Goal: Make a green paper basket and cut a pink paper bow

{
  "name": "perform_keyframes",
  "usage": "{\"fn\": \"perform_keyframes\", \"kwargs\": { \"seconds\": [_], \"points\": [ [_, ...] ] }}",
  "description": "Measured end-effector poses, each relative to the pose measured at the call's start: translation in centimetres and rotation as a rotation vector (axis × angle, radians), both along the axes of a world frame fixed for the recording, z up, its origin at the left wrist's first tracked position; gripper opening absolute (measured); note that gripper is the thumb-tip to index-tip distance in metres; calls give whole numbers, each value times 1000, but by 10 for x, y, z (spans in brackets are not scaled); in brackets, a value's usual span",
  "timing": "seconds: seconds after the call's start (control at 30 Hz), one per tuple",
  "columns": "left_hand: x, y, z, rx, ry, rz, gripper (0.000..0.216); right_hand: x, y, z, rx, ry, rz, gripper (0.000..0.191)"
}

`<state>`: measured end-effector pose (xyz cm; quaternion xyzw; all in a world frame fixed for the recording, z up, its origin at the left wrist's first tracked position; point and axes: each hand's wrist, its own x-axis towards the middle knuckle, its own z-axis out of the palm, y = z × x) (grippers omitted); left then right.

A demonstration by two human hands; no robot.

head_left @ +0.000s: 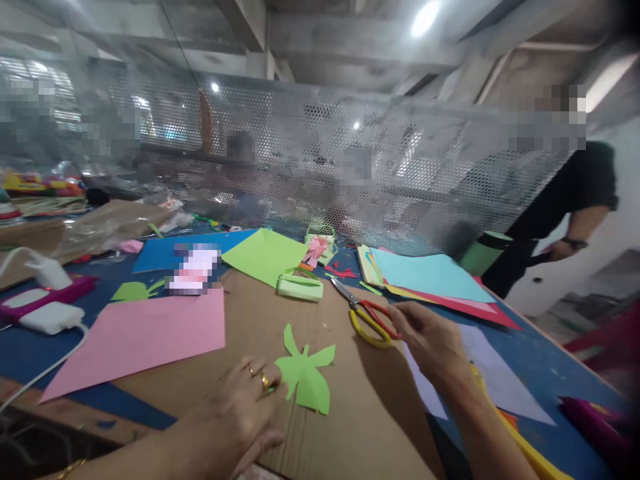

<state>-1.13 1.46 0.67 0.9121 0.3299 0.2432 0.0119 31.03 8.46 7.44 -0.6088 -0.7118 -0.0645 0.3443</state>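
A light green paper cut-out (306, 370) with petal-like wings lies flat on a brown cardboard sheet (350, 427). My left hand (245, 400), wearing rings, rests at its left edge. The thumb is apart from the bent fingers, and the fingertips touch or lie just beside the paper. In my right hand (427, 333) is a pair of scissors (363, 310) with one red and one yellow handle. I grip the red handle, and the blades point away to the upper left, above the cardboard. A folded pale green paper piece (300, 287) sits beyond the cut-out.
Pink paper (150, 340) lies left, a green sheet (267, 253) at the back. Coloured sheets (435, 273) are stacked right, near lilac paper (500, 373). A power strip (50, 300) with chargers stands left. Perforated metal mesh (310, 153) borders the table; a person (565, 200) stands right.
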Motion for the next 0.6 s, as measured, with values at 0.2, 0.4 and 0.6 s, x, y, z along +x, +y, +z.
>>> {"fn": "perform_keyframes", "kwargs": {
  "seconds": [0.2, 0.4, 0.6],
  "points": [
    [-1, 8, 6, -59, 25, -54, 27, -3, 11, -8, -47, -157, 38, 34],
    [6, 8, 2, -10, 76, -45, 34, 1, 8, 8, 2, -147, 8, 33],
    [4, 12, -12, 99, -25, -83, 38, 35, -41, 34, 138, -133, -132, 30]
  ]
}}
